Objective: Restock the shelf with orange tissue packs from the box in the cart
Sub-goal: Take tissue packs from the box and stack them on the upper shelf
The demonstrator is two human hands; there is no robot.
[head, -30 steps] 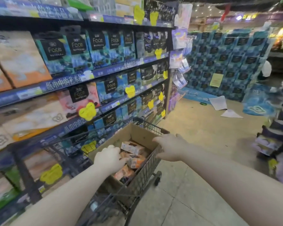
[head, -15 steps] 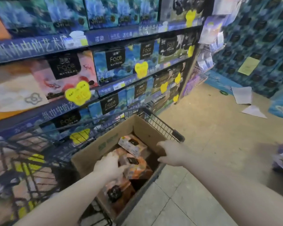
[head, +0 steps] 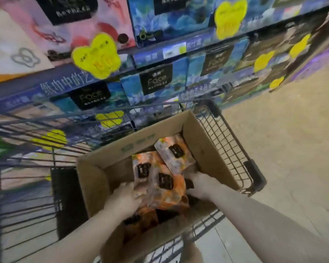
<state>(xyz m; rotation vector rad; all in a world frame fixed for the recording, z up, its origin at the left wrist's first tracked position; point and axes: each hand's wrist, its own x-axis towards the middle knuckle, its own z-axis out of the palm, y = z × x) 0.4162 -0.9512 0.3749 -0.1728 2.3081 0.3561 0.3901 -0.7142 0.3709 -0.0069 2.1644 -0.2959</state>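
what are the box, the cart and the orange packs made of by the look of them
Box: brown corrugated cardboard by its look, matte, with creased flaps and green print.
Cart: dark metal wire in a grid, probably coated; the finish is hard to tell.
Orange packs: soft plastic film, it seems, slightly glossy and wrinkled.

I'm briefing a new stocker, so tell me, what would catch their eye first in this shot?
The bright orange tissue packs in the cardboard box inside the cart, centre frame, with the left hand gripping one side and the right hand at the other. Next, the yellow butterfly-shaped price tags on the shelf edges above.
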